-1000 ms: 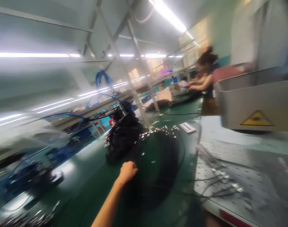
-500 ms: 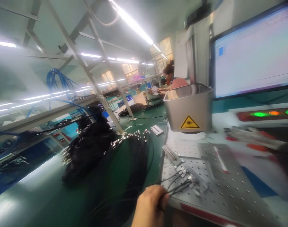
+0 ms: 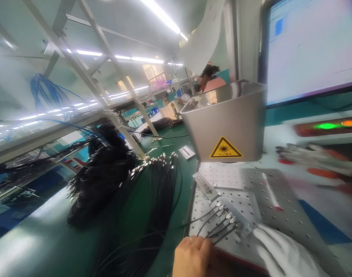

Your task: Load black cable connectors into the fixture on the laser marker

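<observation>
My bare left hand is closed around several thin black cables at the front edge of the perforated plate. Their silvery metal connectors sit side by side along a narrow metal fixture lying at a slant on the plate. My right hand, in a white glove, is at the lower right with its fingers stretched out. Its fingertips are at the fixture's right end; whether they touch it I cannot tell. A flat slotted metal piece lies at the fixture's upper left end.
Above the perforated plate hangs a metal hood with a yellow laser warning sign. A red-tipped white pen, a glove and a monitor are at right. Bundled black cables cover the green table. A co-worker sits beyond.
My gloved right hand has come into view at the lower right, by the fixture. My left hand still holds the cables. The view has shifted, and the hood looks larger.
</observation>
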Demonstrator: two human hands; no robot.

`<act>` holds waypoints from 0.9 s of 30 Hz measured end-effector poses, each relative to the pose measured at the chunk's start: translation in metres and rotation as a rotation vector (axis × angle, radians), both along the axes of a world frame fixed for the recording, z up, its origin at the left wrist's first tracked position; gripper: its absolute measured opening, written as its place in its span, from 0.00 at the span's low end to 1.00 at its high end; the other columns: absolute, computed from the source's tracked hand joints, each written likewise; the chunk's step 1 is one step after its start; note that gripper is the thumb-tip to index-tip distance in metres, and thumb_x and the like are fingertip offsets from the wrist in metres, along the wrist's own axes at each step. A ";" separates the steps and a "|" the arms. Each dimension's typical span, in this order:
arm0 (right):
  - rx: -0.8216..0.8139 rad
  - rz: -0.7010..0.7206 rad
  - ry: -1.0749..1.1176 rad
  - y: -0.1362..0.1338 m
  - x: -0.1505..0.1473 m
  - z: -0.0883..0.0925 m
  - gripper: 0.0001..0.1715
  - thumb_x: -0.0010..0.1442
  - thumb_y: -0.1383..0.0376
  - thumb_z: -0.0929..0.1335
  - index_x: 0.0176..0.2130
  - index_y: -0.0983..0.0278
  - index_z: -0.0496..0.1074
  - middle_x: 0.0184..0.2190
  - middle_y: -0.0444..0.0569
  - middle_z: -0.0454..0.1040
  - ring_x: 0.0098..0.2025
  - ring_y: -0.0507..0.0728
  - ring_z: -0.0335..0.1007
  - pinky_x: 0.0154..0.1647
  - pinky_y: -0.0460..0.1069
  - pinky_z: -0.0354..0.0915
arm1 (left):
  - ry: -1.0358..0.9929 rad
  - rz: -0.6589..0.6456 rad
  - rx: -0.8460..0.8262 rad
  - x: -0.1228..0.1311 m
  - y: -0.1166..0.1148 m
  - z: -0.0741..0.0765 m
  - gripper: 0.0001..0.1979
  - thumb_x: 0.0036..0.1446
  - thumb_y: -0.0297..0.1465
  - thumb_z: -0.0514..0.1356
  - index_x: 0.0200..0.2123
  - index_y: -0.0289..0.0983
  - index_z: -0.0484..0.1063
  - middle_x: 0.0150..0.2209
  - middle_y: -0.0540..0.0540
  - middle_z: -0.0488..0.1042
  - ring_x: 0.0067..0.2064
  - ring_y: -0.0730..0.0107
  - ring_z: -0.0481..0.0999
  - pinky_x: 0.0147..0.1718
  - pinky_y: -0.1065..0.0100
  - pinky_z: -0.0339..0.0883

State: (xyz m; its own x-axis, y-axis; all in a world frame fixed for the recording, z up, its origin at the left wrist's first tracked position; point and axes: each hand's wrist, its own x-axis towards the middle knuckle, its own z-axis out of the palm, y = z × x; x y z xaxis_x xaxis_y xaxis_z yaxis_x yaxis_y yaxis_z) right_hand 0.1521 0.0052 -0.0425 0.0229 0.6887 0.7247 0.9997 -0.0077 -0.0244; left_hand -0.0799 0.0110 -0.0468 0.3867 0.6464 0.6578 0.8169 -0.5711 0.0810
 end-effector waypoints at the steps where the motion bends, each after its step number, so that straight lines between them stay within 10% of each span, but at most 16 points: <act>1: 0.002 0.009 -0.009 0.001 0.001 0.000 0.16 0.54 0.63 0.59 0.33 0.42 0.70 0.47 0.13 0.53 0.55 0.19 0.35 0.56 0.24 0.38 | 0.022 -0.008 0.031 0.002 0.001 0.001 0.08 0.54 0.20 0.49 0.26 0.38 0.60 0.21 0.51 0.62 0.22 0.66 0.57 0.25 0.64 0.46; 9: 0.047 0.075 -0.077 0.008 0.001 -0.023 0.17 0.55 0.61 0.58 0.37 0.43 0.71 0.52 0.15 0.50 0.59 0.22 0.39 0.63 0.27 0.37 | 0.207 -0.064 -0.007 0.002 0.001 0.022 0.08 0.48 0.19 0.54 0.26 0.38 0.57 0.22 0.51 0.63 0.22 0.68 0.60 0.24 0.66 0.49; 15: -0.282 -0.013 -0.102 0.008 -0.007 -0.028 0.41 0.62 0.49 0.45 0.57 0.64 0.68 0.46 0.41 0.61 0.60 0.19 0.41 0.64 0.16 0.47 | 0.437 -0.009 -0.205 -0.005 -0.001 0.005 0.10 0.54 0.23 0.59 0.27 0.36 0.58 0.24 0.49 0.67 0.25 0.68 0.67 0.25 0.65 0.52; 20: -0.361 -0.008 -0.162 0.015 -0.010 -0.035 0.46 0.60 0.48 0.44 0.61 0.67 0.63 0.43 0.45 0.62 0.60 0.19 0.43 0.65 0.15 0.49 | 0.504 -0.005 -0.364 0.008 0.005 -0.002 0.05 0.56 0.27 0.61 0.32 0.35 0.65 0.28 0.48 0.70 0.26 0.67 0.71 0.24 0.66 0.58; 27: 0.056 -0.002 -0.167 0.018 -0.010 -0.050 0.33 0.50 0.68 0.55 0.47 0.32 0.61 0.56 0.12 0.39 0.54 0.21 0.37 0.54 0.27 0.38 | 0.219 -0.108 0.091 0.042 0.022 -0.002 0.31 0.39 0.36 0.72 0.47 0.35 0.68 0.24 0.54 0.68 0.20 0.71 0.65 0.17 0.65 0.55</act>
State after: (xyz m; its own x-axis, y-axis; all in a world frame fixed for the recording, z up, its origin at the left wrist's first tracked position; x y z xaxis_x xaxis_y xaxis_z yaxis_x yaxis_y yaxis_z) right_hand 0.1424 0.0228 -0.0923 -0.1001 0.6471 0.7558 0.9898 -0.0128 0.1421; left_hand -0.0378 0.0328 -0.0487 0.5898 0.5354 0.6046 0.7431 -0.6529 -0.1466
